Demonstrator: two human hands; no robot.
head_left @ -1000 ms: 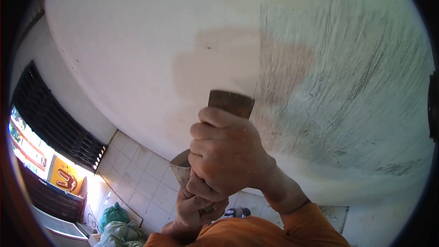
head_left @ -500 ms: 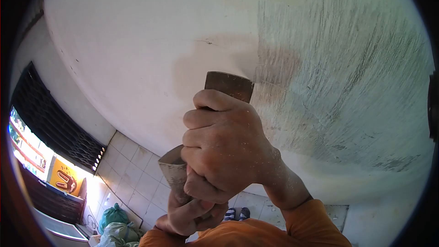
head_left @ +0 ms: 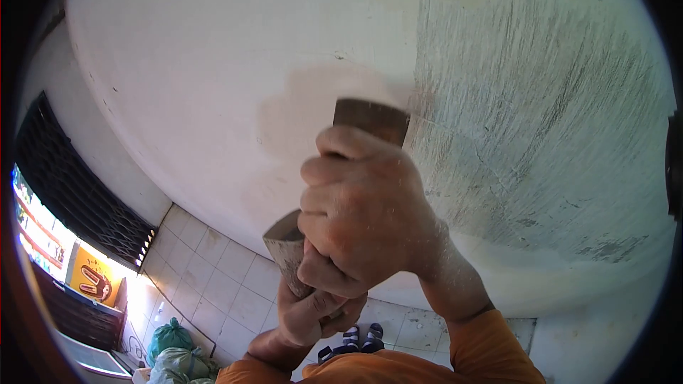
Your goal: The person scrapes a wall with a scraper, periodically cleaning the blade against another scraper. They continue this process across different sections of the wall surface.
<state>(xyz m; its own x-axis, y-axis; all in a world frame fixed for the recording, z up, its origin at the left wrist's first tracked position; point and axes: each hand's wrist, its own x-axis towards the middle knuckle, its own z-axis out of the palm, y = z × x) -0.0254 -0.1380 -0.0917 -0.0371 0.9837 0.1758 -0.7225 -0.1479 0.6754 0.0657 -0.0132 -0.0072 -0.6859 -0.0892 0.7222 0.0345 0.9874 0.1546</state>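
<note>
My right hand (head_left: 370, 206) is closed in a fist around a dark, wide-bladed putty knife (head_left: 371, 118). Its blade sticks out above the knuckles, tilted, with the top edge close against the wall (head_left: 213, 57) beside a scratched grey patch (head_left: 526, 114). Below it, my left hand (head_left: 309, 316) grips a second putty knife (head_left: 288, 256), whose paler, smeared blade points up and left. The two hands overlap in this view, and both handles are hidden by fingers. White dust specks cover my right hand and forearm.
At the left, a dark folding metal grille (head_left: 78, 178) stands by a bright opening with an orange ice-cream sign (head_left: 96, 275). A green plastic bag (head_left: 169, 339) and a pale bag (head_left: 183, 366) lie on the tiled floor (head_left: 213, 281). My sandalled feet (head_left: 361, 338) show below.
Both hands, with their putty knives, have moved slightly up and to the right in view. The camera view has shifted a little, and more of my feet shows.
</note>
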